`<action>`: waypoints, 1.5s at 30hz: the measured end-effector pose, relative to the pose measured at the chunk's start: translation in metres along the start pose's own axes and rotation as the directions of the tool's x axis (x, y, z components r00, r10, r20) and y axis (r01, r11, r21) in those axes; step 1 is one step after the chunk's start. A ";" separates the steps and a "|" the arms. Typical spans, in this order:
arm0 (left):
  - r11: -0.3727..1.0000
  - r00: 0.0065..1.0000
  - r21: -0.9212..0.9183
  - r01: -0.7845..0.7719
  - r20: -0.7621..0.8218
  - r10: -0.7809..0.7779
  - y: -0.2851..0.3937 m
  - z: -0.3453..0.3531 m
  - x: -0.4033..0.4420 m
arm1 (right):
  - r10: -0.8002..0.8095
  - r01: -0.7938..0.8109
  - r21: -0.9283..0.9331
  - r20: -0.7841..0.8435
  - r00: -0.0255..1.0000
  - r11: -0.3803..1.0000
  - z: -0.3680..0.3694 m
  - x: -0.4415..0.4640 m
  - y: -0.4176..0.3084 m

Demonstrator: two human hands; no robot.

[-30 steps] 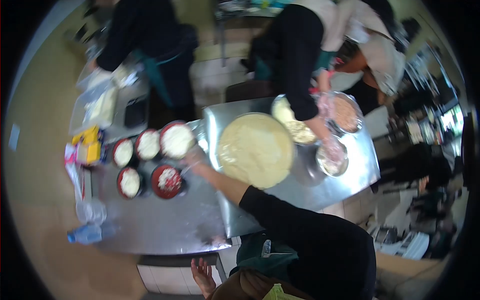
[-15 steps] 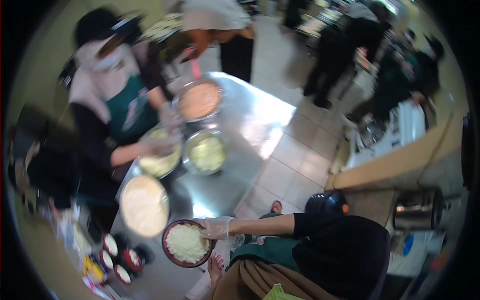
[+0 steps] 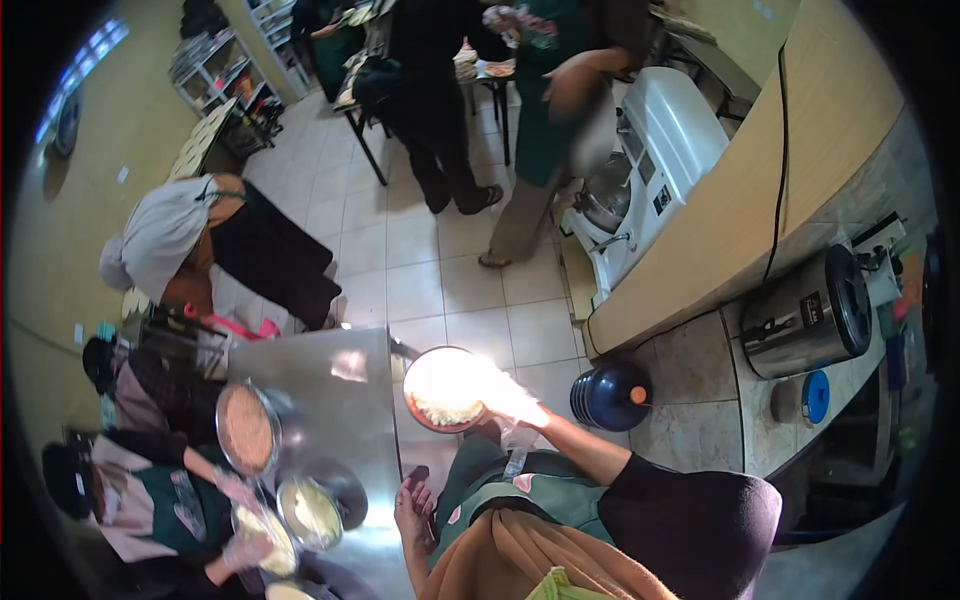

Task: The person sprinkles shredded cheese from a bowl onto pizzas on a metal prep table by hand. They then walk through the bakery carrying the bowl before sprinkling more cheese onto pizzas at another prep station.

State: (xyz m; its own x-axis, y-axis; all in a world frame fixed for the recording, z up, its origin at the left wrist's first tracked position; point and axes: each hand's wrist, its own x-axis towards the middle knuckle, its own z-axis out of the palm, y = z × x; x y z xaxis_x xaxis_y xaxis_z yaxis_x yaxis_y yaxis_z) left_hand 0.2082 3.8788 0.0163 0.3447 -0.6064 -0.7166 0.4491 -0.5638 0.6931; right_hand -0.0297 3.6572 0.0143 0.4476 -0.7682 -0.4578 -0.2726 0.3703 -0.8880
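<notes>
My right hand [image 3: 512, 402], in a clear plastic glove and washed out by bright light, grips the rim of a round dark bowl [image 3: 440, 425]. Pale, crumbly white food [image 3: 445, 405] fills the bowl, partly lost in the glare. The bowl is held beyond the metal table's right edge, over the tiled floor. Bare and empty, my left hand [image 3: 414, 508] hangs beside the table edge with its fingers loosely apart.
On the metal table [image 3: 330, 375] stand a bowl of orange-brown mixture [image 3: 248, 428] and a bowl of pale food [image 3: 310, 513]. A gloved co-worker [image 3: 165, 500] works at left. Ahead are a white mixer [image 3: 665, 150], a blue water jug [image 3: 612, 395] and other people.
My view has swung to the right. My right hand has carried the bowl from above the table to beyond its edge, into bright light. My left hand stays low near the table.
</notes>
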 end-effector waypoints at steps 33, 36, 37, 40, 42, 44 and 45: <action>0.340 0.975 0.922 -0.186 0.215 -0.051 0.180 0.346 0.408 | 0.400 0.068 0.559 -0.668 0.627 0.827 -0.485 0.253 -0.011; 0.391 0.984 0.912 -0.126 0.166 -0.069 0.195 0.391 0.425 | 0.317 0.025 0.435 -0.693 0.647 0.900 -0.536 0.318 0.006; 0.406 0.985 0.907 -0.115 0.158 -0.072 0.200 0.407 0.435 | 0.294 0.029 0.411 -0.699 0.652 0.911 -0.550 0.338 0.007; 0.423 0.984 0.900 -0.102 0.154 -0.089 0.221 0.453 0.471 | 0.312 0.099 0.495 -0.679 0.665 0.863 -0.592 0.379 -0.034; 0.420 0.982 0.901 -0.105 0.160 -0.098 0.237 0.481 0.501 | 0.354 0.160 0.581 -0.666 0.656 0.798 -0.618 0.395 -0.086; 0.405 0.978 0.906 -0.122 0.179 -0.105 0.258 0.511 0.536 | 0.385 0.270 0.659 -0.671 0.634 0.702 -0.638 0.415 -0.122; 0.396 0.976 0.908 -0.134 0.191 -0.106 0.273 0.529 0.553 | 0.407 0.270 0.684 -0.655 0.637 0.678 -0.650 0.428 -0.126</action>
State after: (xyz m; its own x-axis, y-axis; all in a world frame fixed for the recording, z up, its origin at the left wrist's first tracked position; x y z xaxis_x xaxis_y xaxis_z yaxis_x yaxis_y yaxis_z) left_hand 0.0853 3.0929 -0.1493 0.1311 -0.6388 -0.7581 -0.6169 -0.6512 0.4420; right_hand -0.3577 2.9424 -0.0415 -0.3838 -0.6806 -0.6241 0.5185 0.4004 -0.7555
